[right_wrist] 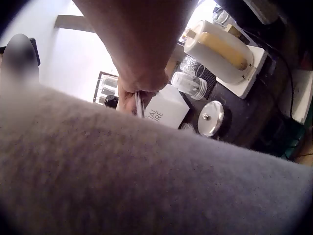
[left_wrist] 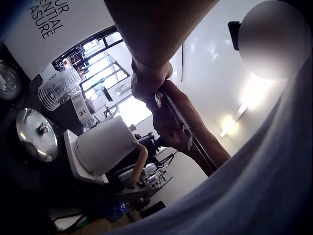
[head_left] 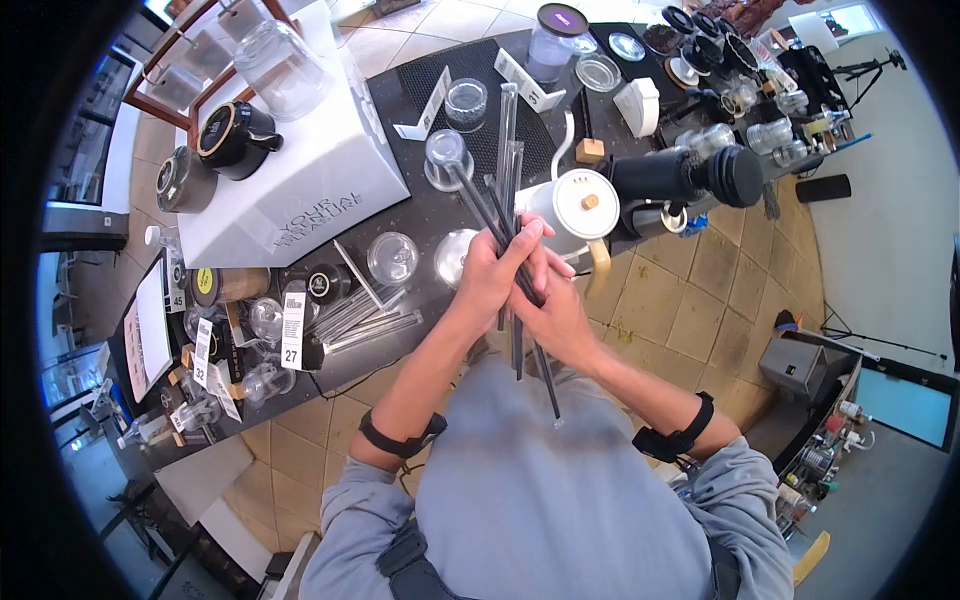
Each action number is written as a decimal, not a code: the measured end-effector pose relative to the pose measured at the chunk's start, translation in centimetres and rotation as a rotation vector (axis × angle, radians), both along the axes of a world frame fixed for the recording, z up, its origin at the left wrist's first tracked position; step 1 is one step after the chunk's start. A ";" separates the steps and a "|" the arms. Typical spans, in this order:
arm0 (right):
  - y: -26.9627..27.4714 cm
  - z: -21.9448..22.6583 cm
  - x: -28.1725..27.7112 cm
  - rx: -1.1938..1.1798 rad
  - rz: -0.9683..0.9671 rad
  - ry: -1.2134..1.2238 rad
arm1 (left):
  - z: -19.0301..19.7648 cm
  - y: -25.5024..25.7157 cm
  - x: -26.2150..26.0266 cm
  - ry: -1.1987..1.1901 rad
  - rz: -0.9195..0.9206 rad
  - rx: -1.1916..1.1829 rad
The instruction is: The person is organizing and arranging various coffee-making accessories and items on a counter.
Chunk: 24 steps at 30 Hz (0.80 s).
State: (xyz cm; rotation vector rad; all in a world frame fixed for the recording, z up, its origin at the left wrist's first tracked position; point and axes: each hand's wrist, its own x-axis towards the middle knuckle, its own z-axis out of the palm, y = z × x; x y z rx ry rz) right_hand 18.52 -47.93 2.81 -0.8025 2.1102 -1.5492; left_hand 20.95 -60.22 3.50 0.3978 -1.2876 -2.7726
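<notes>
Both hands come together in front of the grey shirt around a loose bundle of long, thin dark straws [head_left: 512,200] in clear wrappers. My left hand [head_left: 490,275] grips them, thumb laid along the upper side. Just below, my right hand [head_left: 557,318] closes on the same bundle, its fingers partly hidden behind the straws. The ends fan out above toward the table and below toward the shirt. A white kettle [head_left: 570,215] with a wooden handle stands right beyond the hands. Left of it is an upturned clear cup [head_left: 447,160]. The left wrist view also shows wrapped straws [left_wrist: 193,139] crossing the right hand.
More clear-wrapped straws [head_left: 375,325] lie on the dark table at left, near number card 27 [head_left: 292,330] and a clear glass [head_left: 392,258]. A white lettered box [head_left: 330,190] bears a black mug [head_left: 235,140]. Beyond the kettle stands a black grinder-like cylinder [head_left: 660,178]. A round metal lid [left_wrist: 36,134] lies nearby.
</notes>
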 end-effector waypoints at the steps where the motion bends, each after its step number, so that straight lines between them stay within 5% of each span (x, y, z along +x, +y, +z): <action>1: 1.2 -0.2 0.7 0.029 -0.024 -0.136 | -0.2 0.9 0.3 -0.007 -0.007 -0.005; 6: 7.3 -1.2 4.0 0.046 -0.059 -0.278 | -0.7 6.5 1.7 -0.102 -0.083 -0.113; 13: 19.2 -2.0 7.4 -0.010 -0.127 -0.179 | -0.8 18.4 2.7 -0.139 -0.193 -0.143; 15: 23.5 -1.2 8.0 -0.046 -0.095 -0.393 | -0.9 22.5 2.7 -0.121 -0.195 -0.146; 22: 40.7 -3.6 10.6 -0.083 -0.238 -0.138 | -2.2 36.6 2.6 -0.104 -0.397 -0.085; 24: 46.3 -6.3 8.9 -0.131 -0.139 -0.212 | -2.3 40.0 2.6 -0.161 -0.428 -0.031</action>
